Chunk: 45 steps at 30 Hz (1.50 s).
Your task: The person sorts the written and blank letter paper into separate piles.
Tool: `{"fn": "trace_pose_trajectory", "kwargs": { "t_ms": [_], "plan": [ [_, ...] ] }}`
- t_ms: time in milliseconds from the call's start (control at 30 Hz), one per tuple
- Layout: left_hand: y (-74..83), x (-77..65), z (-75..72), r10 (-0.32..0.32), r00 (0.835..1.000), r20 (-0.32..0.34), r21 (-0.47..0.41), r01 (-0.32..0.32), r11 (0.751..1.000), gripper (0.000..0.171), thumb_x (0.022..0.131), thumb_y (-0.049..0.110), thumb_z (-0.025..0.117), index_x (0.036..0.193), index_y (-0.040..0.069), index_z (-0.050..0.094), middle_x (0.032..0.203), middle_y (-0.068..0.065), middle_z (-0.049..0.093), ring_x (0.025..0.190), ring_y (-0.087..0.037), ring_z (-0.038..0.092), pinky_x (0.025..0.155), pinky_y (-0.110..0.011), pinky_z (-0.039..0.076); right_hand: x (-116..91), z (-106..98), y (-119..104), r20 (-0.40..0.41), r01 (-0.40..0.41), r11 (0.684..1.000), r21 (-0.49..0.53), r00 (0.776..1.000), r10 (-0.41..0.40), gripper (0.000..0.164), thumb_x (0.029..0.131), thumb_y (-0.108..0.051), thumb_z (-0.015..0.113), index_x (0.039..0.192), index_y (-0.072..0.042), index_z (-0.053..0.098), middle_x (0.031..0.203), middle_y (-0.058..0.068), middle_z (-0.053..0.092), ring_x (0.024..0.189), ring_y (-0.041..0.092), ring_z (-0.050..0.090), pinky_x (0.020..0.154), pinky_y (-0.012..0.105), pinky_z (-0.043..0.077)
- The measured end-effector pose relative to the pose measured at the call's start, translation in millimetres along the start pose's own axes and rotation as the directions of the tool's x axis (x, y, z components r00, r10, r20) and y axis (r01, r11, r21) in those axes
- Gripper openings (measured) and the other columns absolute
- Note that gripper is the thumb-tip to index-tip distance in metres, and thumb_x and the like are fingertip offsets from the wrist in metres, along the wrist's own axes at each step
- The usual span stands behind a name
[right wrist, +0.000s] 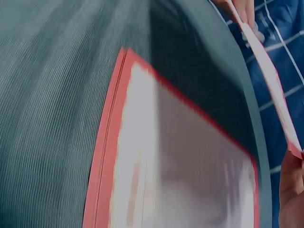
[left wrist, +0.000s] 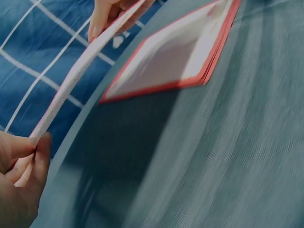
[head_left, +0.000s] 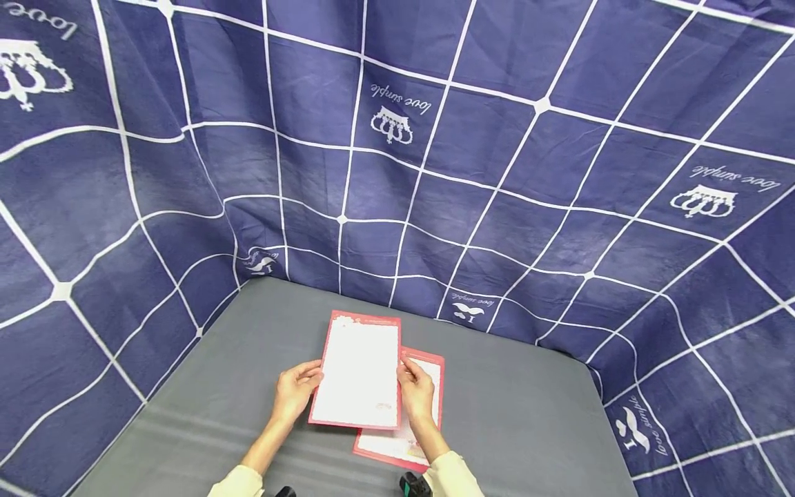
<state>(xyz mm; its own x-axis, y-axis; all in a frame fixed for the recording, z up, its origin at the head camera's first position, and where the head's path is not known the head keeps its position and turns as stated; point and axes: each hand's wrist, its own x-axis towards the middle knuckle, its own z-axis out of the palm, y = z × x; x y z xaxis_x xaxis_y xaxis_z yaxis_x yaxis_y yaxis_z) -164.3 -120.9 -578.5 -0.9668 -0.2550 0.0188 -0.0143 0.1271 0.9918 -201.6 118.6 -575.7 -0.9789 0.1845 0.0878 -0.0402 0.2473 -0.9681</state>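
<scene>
A white sheet of paper with a red printed border [head_left: 357, 373] is held up off the table by its two long sides. My left hand [head_left: 295, 393] pinches the left edge between thumb and fingers. On the opposite edge my right hand [head_left: 416, 393] grips the sheet. Both wrist views show the sheet [left wrist: 71, 85] nearly edge-on, slightly bowed and apart from what lies below. Underneath, a small stack of similar red-bordered sheets [right wrist: 180, 156] lies flat, partly covered in the head view by the held sheet and my right hand.
The table has a grey ribbed cloth [head_left: 515, 407]. A dark blue curtain with white grid lines [head_left: 472, 172] hangs behind it and along both sides. Black wrist gear [head_left: 415, 484] shows by the right cream sleeve [head_left: 453, 476]. Shadows fall across the cloth and the stack.
</scene>
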Motion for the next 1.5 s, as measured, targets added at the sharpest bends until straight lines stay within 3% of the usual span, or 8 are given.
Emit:
{"fn": "trace_pose_trajectory", "kwargs": {
  "t_ms": [400,633,867,1033,1233,1300,1367,1500],
  "plan": [
    [-24.1,8.8,-48.7,0.056,0.995,-0.076,0.223,-0.038,0.974,0.024,0.088,-0.003,0.07,0.111,-0.008,0.071,0.098,-0.02,0.073,0.081,-0.01,0.069,0.066,-0.012,0.05,-10.8,52.2,2.2,0.071,0.04,0.998,-0.041,0.997,-0.037,0.024,0.088,0.004,0.066,0.112,0.006,0.071,0.084,0.003,0.069,0.065,0.004,0.053,0.056,0.016,0.046],
    [-38.9,10.2,-63.8,0.079,0.994,-0.072,0.295,-0.055,0.954,0.021,0.087,-0.003,0.07,0.107,-0.008,0.072,0.096,-0.021,0.073,0.083,-0.017,0.071,0.066,-0.013,0.05,-21.4,69.2,11.1,0.114,0.031,0.997,-0.071,0.993,-0.023,0.025,0.086,0.005,0.068,0.11,0.007,0.071,0.078,-0.002,0.067,0.062,0.003,0.056,0.053,0.016,0.048],
    [-41.9,9.0,-71.5,0.122,0.991,-0.05,0.355,-0.097,0.93,0.019,0.087,-0.005,0.069,0.105,-0.009,0.072,0.092,-0.02,0.073,0.081,-0.024,0.072,0.065,-0.02,0.053,-28.8,77.2,18.0,0.13,0.139,0.977,-0.165,0.984,-0.118,0.024,0.081,0.006,0.07,0.105,0.008,0.073,0.075,-0.003,0.066,0.062,-0.001,0.056,0.055,0.017,0.048],
    [-42.9,6.6,-73.8,0.149,0.987,-0.055,0.443,-0.109,0.89,0.019,0.086,-0.004,0.067,0.104,-0.007,0.073,0.089,-0.016,0.073,0.079,-0.026,0.071,0.067,-0.032,0.055,-32.0,79.1,19.1,0.159,0.201,0.938,-0.284,0.974,-0.161,0.022,0.081,0.0,0.071,0.102,0.007,0.074,0.073,-0.007,0.064,0.062,-0.003,0.055,0.056,0.019,0.049],
    [-43.7,7.8,-72.5,0.235,0.969,-0.074,0.567,-0.153,0.809,0.019,0.083,0.0,0.072,0.101,-0.002,0.075,0.085,-0.011,0.069,0.079,-0.031,0.067,0.069,-0.046,0.051,-31.8,78.7,15.0,0.209,0.268,0.895,-0.357,0.957,-0.203,0.022,0.085,-0.007,0.071,0.102,0.006,0.075,0.071,-0.011,0.06,0.063,-0.001,0.05,0.058,0.022,0.047],
    [-44.0,8.0,-72.1,0.226,0.971,-0.074,0.596,-0.138,0.791,0.02,0.083,0.004,0.072,0.102,-0.002,0.075,0.088,-0.013,0.067,0.084,-0.036,0.065,0.07,-0.052,0.05,-31.7,78.1,14.2,0.231,0.308,0.87,-0.384,0.945,-0.233,0.02,0.085,-0.008,0.071,0.099,0.006,0.075,0.069,-0.011,0.057,0.062,-0.001,0.047,0.056,0.022,0.044],
    [-44.5,8.1,-71.8,0.204,0.977,-0.067,0.621,-0.119,0.775,0.022,0.084,0.007,0.072,0.104,-0.002,0.074,0.092,-0.017,0.066,0.089,-0.041,0.063,0.072,-0.057,0.049,-31.8,77.5,14.5,0.267,0.364,0.819,-0.445,0.926,-0.266,0.015,0.086,-0.01,0.071,0.091,0.002,0.076,0.066,-0.01,0.053,0.059,0.001,0.044,0.052,0.022,0.041],
    [-45.0,8.0,-70.9,0.213,0.977,-0.029,0.681,-0.137,0.719,0.026,0.084,0.011,0.072,0.105,-0.005,0.073,0.095,-0.02,0.064,0.092,-0.045,0.059,0.074,-0.06,0.047,-32.6,76.7,16.7,0.348,0.494,0.623,-0.606,0.869,-0.351,0.016,0.087,-0.019,0.072,0.089,-0.003,0.076,0.067,-0.004,0.053,0.057,0.009,0.05,0.049,0.025,0.044]
  ]
}}
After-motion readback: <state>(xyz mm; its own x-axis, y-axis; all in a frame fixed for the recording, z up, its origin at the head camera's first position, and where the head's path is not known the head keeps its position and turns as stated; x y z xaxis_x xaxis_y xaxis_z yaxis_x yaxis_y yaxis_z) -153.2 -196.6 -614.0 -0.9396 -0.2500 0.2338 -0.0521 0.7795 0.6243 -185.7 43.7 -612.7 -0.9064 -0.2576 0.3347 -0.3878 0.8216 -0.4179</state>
